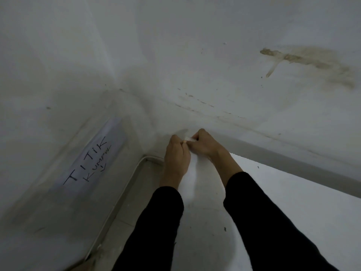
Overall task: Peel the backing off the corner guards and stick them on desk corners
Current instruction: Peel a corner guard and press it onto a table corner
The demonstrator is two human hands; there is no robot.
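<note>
**White desk corner, two hands pinching a small pale guard**

White-painted walls (pixel 175 36) filled most of the view and met in a corner at the upper left. Below them a white desk (pixel 283 196) ran in from the lower right, its far corner reaching toward that wall corner. A strip of pale floor (pixel 125 218) showed to the left of the desk. A thin white conduit (pixel 127 186) followed the base of the left wall.

Two black sleeves (pixel 263 222) reached forward over the desktop. A paper sign (pixel 91 157) was fixed on the left wall, hand-lettered "TITIK KUMPUL" with a small arrow. A brownish smeared stain (pixel 312 61) marked the right wall, well apart from the hands.

The left hand (pixel 175 153) and the right hand (pixel 205 145) met at the desk's far corner, knuckles up and fingers curled inward. Between their fingertips both hands pinched a corner guard (pixel 188 138), a small pale strip close to the wall. Most of it was hidden by the fingers. Whether its backing was on or off, and whether it touched the desk edge, could not be told.
</note>
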